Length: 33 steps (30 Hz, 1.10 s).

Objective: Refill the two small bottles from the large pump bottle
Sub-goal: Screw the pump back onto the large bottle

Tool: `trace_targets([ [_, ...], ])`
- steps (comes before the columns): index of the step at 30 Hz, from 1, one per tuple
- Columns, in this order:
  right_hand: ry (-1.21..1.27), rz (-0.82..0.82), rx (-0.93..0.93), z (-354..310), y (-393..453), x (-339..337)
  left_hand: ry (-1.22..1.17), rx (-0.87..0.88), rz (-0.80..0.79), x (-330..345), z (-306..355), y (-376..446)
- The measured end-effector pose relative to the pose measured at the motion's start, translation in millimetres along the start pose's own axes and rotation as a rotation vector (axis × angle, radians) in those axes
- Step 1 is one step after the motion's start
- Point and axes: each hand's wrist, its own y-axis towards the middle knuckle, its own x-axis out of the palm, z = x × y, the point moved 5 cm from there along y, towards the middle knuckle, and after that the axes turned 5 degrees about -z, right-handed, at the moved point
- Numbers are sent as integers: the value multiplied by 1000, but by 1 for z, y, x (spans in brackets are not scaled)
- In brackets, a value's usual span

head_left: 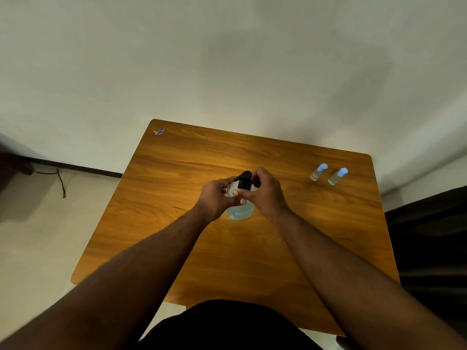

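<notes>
The large pump bottle (240, 212) stands upright in the middle of the wooden table (177, 236); it is clear with bluish liquid and a black pump head (244, 178). My left hand (217, 197) grips the bottle's upper body from the left. My right hand (262, 193) is closed around the black pump head and collar from the right. Two small clear bottles with light blue caps, one (319, 172) and the other (338, 176), stand side by side at the far right of the table, capped and apart from both hands.
A small sticker (159, 131) sits at the table's far left corner. The table stands against a pale wall. A black cable (60, 181) trails on the floor to the left, and a dark piece of furniture (429, 236) lies beyond the table's right edge.
</notes>
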Motion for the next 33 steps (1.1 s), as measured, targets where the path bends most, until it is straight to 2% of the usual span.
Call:
trace_targets([
  [2,69,-95,61,2,3,-1,6,-5,-4,1,-1,0],
  [4,177,-321,112,1,8,-9,-1,-15,-7,0,-2,0],
  [6,142,-452,45,-4,13,-19,11,-19,6,-1,-3,1],
  [8,24,-399,-34,-10,14,-21,16,-21,9,-2,-4,1],
  [12,-206,-183,-74,-13,8,-11,33,-16,1,-1,-9,1],
  [13,-160,-192,-52,-11,8,-12,38,-13,2,-1,-9,1],
  [15,8,-329,26,-9,13,-16,48,-6,-4,-2,-8,1],
  [18,16,-508,12,-11,20,-20,69,15,-37,-3,-7,1],
  [20,-45,-441,-21,-15,19,-17,128,74,-116,-4,-2,1],
  [24,-204,-168,-40,-14,8,-8,284,98,-204,-5,5,2],
  [26,-67,-229,16,-9,8,-12,315,102,-211,-5,6,4],
  [29,38,-459,73,-2,13,-17,296,112,-211,-5,7,2],
  [31,1,-417,46,1,13,-15,281,133,-203,-5,6,1],
  [33,-51,-252,3,-2,8,-11,290,156,-189,-5,6,0],
])
